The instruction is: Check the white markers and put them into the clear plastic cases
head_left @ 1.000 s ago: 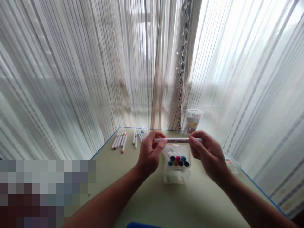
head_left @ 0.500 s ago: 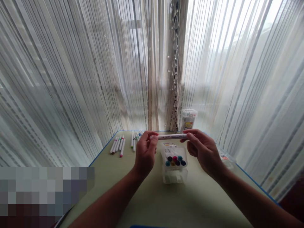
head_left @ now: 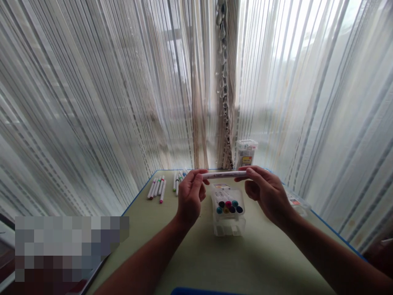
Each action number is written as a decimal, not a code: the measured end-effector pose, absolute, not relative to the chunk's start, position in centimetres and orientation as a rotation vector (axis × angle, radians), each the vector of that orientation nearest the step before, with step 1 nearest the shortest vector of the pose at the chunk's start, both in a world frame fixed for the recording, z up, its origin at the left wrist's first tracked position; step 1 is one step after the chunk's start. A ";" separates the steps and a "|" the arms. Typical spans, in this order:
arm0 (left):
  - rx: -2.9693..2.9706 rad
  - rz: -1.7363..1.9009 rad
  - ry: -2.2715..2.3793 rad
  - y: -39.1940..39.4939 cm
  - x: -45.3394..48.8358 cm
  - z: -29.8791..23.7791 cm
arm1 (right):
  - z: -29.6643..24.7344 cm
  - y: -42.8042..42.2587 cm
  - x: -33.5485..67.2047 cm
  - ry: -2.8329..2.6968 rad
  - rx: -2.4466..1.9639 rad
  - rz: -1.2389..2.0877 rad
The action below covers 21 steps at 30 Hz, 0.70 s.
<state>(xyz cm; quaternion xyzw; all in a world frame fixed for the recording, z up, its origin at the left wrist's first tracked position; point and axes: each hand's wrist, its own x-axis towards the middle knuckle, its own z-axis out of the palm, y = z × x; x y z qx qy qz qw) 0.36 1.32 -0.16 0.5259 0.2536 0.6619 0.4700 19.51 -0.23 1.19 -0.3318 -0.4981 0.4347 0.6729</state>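
A white marker pen is held level above the green table. My left hand pinches its left end and my right hand pinches its right end. Just below the pen stands a clear plastic box with several markers upright in it, their coloured caps showing. Both hands hover over that box without touching it.
Several loose markers lie in rows at the table's far left, more beside them. A second clear marker case stands at the back by the curtains. A flat clear lid lies at the right edge. Sheer curtains surround the table.
The pen has risen slightly and stayed level between both hands. The view has shifted a little; the box and loose markers have not moved.
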 end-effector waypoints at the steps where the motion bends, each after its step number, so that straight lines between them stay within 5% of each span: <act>1: 1.286 1.629 0.620 1.3 0.4 -0.1 | 1.3 -0.3 19.5 -1.106 -0.745 0.995; 21: 1.370 1.594 0.682 1.6 0.2 -0.3 | 0.6 0.1 19.9 -1.196 -0.725 0.937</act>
